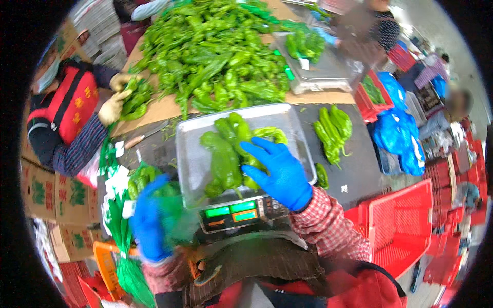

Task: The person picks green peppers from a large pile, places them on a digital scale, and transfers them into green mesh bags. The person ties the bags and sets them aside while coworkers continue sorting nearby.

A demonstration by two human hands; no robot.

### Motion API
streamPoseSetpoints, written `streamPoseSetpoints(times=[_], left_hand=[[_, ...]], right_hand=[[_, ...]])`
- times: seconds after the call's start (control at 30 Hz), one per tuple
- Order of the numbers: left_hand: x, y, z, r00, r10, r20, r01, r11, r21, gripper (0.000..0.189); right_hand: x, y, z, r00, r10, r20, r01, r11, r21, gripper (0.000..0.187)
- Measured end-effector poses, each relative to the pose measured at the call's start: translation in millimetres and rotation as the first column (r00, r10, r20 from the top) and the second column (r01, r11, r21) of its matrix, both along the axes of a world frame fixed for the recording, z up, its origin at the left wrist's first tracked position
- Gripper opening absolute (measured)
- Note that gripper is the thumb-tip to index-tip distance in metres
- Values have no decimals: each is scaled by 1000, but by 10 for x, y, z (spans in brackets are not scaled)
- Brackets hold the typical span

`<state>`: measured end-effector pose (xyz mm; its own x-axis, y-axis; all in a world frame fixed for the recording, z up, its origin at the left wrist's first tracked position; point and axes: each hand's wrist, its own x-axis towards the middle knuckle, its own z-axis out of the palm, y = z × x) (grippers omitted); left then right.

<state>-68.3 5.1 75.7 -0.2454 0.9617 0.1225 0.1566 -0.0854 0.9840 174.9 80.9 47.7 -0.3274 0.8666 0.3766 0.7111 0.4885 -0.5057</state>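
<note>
My right hand (275,171), in a blue glove, is over the metal tray (188,154) of a digital scale. Its fingers are spread above several large green peppers (221,158), and whether they touch is unclear. One curled, paler pepper (278,133) lies behind the fingers. Lit green displays (230,210) show on the scale's front. To the left, my blurred left hand (150,223), gloved in blue too, grips green mesh netting (179,217). Just behind that hand is a netted bunch of smaller peppers (139,179) with a white tag.
A big pepper heap (219,50) covers the table's far part. Loose peppers (334,133) lie right of my scale; a knife (146,134) lies left. A second scale (319,75) holds bagged peppers. A co-worker's gloved hands (115,98) hold peppers. Red crates (402,227) stand right.
</note>
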Motion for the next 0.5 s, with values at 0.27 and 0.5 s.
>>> streamPoseSetpoints(times=[0.27, 0.5], left_hand=[[98, -325, 389, 938, 342, 62, -346, 906, 245, 41], [536, -417, 331, 983, 144, -113, -109, 957, 270, 35]], right_hand=[[-139, -178, 245, 951, 138, -276, -138, 990, 20, 54], [-423, -573, 465, 798, 372, -474, -559, 749, -355, 39]])
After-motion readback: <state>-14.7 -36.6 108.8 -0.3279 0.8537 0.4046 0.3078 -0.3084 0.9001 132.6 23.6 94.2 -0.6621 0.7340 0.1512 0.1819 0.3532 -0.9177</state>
